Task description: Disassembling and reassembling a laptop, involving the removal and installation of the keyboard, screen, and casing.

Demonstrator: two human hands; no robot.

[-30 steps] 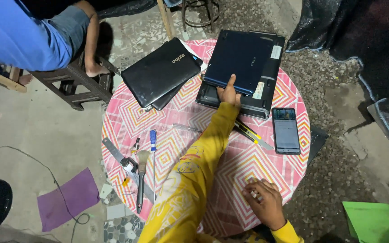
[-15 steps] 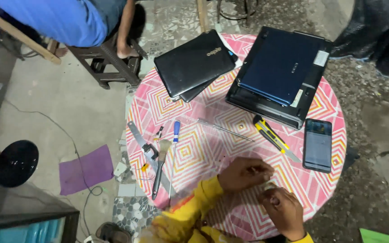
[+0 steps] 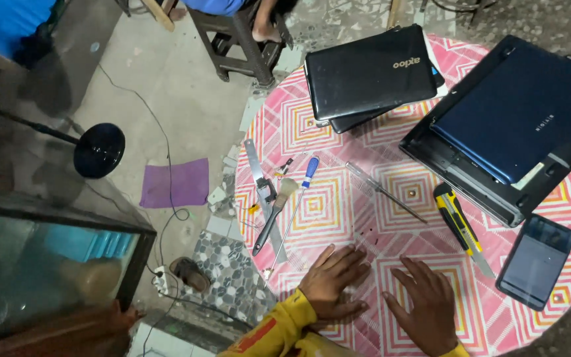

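Observation:
My left hand (image 3: 330, 283) lies flat, fingers spread, on the round table (image 3: 338, 198) with its pink and yellow patterned cover. My right hand (image 3: 427, 307) rests flat beside it, also holding nothing. Just beyond my left hand lie a small brush (image 3: 273, 215), a blue-handled screwdriver (image 3: 300, 193) and a metal blade tool (image 3: 258, 182). A thin metal rod (image 3: 383, 192) lies in the middle. A yellow and black utility knife (image 3: 460, 227) lies to the right of my right hand.
A dark blue laptop (image 3: 523, 116) rests on a black one at the table's far right. Two stacked black laptops (image 3: 370, 78) sit at the far edge. A phone (image 3: 536, 260) lies near right. A glass tank (image 3: 41, 258), stool (image 3: 232, 39), purple mat (image 3: 174, 183) and cables stand left.
My left hand drew back from the blue laptop to the near edge. Both hands now lie flat and spread on the table. The view shifted left.

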